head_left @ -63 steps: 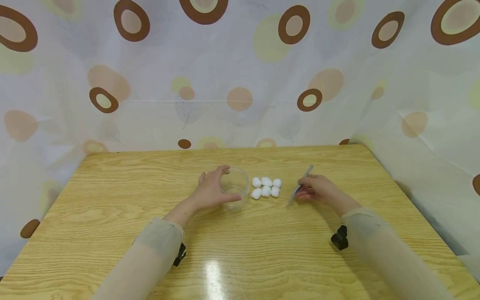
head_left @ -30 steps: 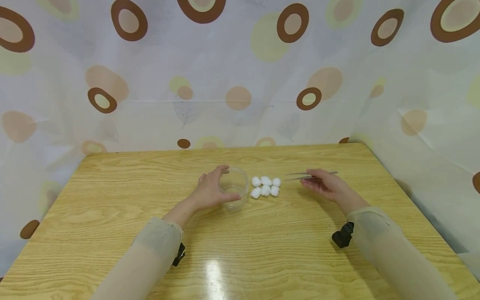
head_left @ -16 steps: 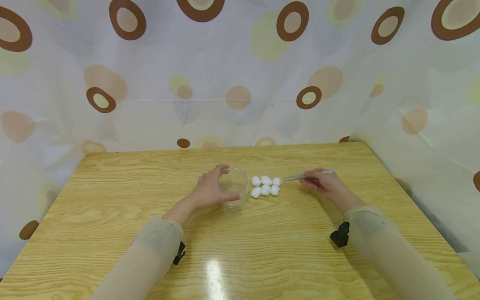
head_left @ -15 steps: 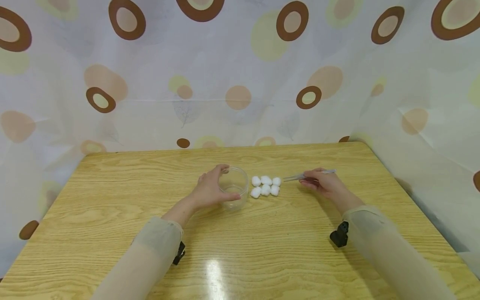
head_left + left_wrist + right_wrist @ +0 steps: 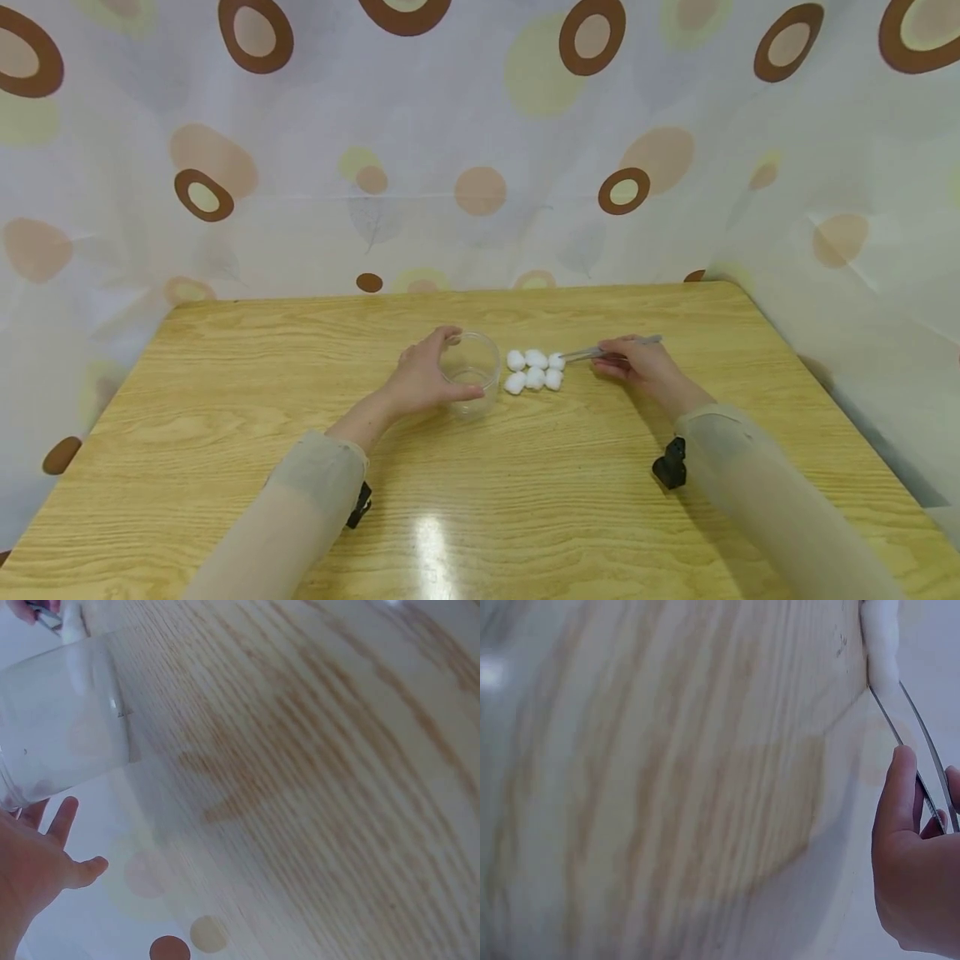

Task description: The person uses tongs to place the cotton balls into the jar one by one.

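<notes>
Near the middle of the table, my left hand (image 5: 420,379) grips a clear round plastic container (image 5: 472,405), thumb at its near side and fingers at the far rim. In the left wrist view, the see-through wall (image 5: 60,720) of it shows nothing inside. My right hand (image 5: 637,362) pinches metal tweezers (image 5: 583,354) between thumb and fingers. Their tips reach the far-row right end cotton ball (image 5: 557,362). In the right wrist view the tweezers' two arms stand apart, with white cotton (image 5: 883,645) at their tips. Several cotton balls (image 5: 535,379) lie in two rows between container and tweezers.
A wooden table (image 5: 480,500) carries everything. Behind it and to its right hangs a patterned curtain (image 5: 420,167). Each forearm is in a pale sleeve (image 5: 292,500) and has a black device (image 5: 670,465) at the wrist.
My right hand has turned the tweezers from pointing toward me to pointing left, then moved them left to the cotton balls. The left hand and container have stayed put.
</notes>
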`<state>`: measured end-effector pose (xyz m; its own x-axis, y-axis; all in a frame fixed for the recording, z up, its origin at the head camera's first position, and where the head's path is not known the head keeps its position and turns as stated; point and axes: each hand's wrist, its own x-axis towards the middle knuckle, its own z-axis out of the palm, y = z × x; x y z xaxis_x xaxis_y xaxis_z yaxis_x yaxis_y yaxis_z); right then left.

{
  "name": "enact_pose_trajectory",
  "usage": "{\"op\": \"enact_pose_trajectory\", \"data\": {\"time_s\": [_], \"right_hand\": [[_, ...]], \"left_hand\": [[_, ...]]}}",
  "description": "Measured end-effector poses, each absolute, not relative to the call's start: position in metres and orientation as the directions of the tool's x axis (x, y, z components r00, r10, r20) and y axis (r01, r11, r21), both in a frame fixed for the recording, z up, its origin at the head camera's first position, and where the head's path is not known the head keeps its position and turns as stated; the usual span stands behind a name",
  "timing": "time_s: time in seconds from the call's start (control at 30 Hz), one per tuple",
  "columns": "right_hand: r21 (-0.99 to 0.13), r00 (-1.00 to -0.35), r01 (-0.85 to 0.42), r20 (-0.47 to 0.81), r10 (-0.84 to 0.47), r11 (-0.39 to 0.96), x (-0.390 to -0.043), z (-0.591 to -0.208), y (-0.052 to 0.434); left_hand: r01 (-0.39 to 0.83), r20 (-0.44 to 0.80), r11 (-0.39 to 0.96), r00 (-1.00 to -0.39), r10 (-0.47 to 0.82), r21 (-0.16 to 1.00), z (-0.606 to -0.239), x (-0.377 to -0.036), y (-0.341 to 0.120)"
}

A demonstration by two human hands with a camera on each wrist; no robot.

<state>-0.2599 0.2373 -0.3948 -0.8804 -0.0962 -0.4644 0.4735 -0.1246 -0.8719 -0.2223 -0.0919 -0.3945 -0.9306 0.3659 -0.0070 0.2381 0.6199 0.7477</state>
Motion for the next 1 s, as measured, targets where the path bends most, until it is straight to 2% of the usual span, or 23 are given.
{"op": "enact_pose_trajectory", "data": {"time_s": [0.2,0.53,0.73,1.0], "right_hand": [[-0.874,-0.885,0.466,-0.461,-0.072,-0.134,-0.261,-0.391,0.231],[-0.871,-0.899,0.433,-0.437,-0.036,-0.233,-0.258,-0.384,0.238],[-0.825,-0.895,0.437,-0.437,-0.087,-0.360,-0.257,-0.379,0.247],[-0.799,-0.901,0.430,-0.413,-0.135,-0.420,-0.256,-0.365,0.251]], "left_hand": [[0.251,0.011,0.617,-0.931,0.365,0.746,-0.394,-0.224,-0.091],[0.184,-0.033,0.592,-0.941,0.336,0.785,-0.399,-0.223,-0.091],[0.139,-0.059,0.553,-0.944,0.326,0.821,-0.400,-0.221,-0.090],[0.099,-0.082,0.525,-0.947,0.311,0.845,-0.400,-0.220,-0.089]]}}
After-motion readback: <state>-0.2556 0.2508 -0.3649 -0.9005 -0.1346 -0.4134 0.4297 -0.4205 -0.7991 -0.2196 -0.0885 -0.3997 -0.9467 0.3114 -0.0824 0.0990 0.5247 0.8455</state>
